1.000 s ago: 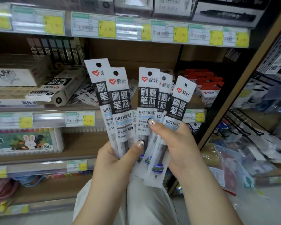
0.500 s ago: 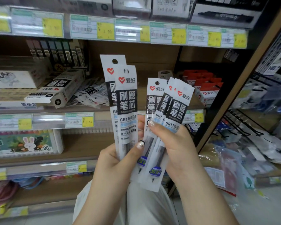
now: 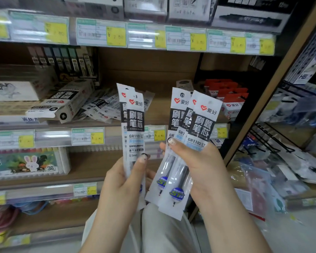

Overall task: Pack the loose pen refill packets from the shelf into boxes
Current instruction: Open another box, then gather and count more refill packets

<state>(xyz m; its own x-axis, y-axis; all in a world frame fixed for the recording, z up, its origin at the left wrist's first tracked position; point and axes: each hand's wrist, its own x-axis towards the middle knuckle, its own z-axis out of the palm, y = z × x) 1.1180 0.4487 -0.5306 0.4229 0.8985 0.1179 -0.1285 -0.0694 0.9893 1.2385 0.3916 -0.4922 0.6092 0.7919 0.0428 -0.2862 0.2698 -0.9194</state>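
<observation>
The person's left hand [image 3: 124, 181] holds a pair of slim white-and-black plastic refill packets [image 3: 135, 123] upright, one overlapping the other; the thumb presses across the front near the bottom of the print and the fingers curl round behind. The right hand [image 3: 201, 167] grips a fan of three matching refill packets [image 3: 195, 128], tilted a little to the right; its thumb lies flat on the front one and the fingers close behind the bundle. The clear lower halves of those three hang below the hand, showing dark refills with round blue stickers. The two bundles are apart, with a gap of shelf showing between them; both are held up in front of the middle shelf, above the person's pale trousers [image 3: 153, 232].

On that wooden shelf [image 3: 153, 114], behind and to the left of the upright pair, lies a heap of loose packets [image 3: 102, 106] of the same kind, overlapping at all angles; just beside the heap on its left a long white-and-black cardboard box [image 3: 62, 103] lies on its side, one end facing outward. To the right stand small red-topped white boxes [image 3: 228, 101]; yellow price labels [image 3: 115, 36] run along the shelf edge above; lower left sits a clear case with a rabbit picture [image 3: 26, 163].
</observation>
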